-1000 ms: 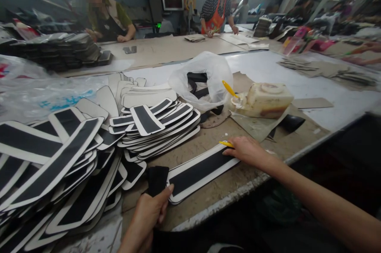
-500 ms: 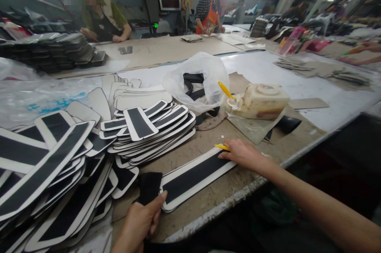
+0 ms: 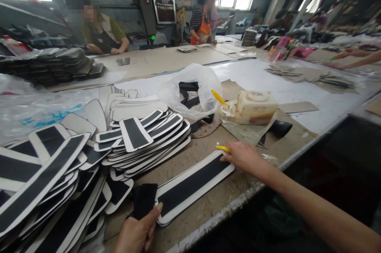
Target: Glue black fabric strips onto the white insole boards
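- The left hand [image 3: 138,227] is placed at the near-left end of a white-bordered black panel [image 3: 196,185]. The thumb is laid over the corner, apparently so that the piece is steadied; whether the curled fingers are closed on it from beneath cannot be made out.
- A black piece of material [image 3: 145,199] is seen just beside that end, partly behind the left hand; whether it is gripped cannot be established.
- The right hand [image 3: 242,158] is clamped on a yellow implement [image 3: 222,148], whose end is left jutting past the fingers. The fingertips are rested at the panel's far end, so both ends appear to be controlled.
- The panel is laid flat on the brown table covering [image 3: 208,221], near the table edge, presumably for easy reach. Further layers are shown beneath its rim.
- Similar panels are piled beyond it in a stack [image 3: 160,154], and others are heaped loosely at the left [image 3: 44,177], seemingly to leave working room.
- A stained plastic container [image 3: 256,104] is set past the right hand. A yellow handle [image 3: 218,97] is stood in its opening, probably for ready access.
- Black strips [image 3: 189,86] are contained in a clear bag [image 3: 208,86] beside the container, presumably so that they are held together.
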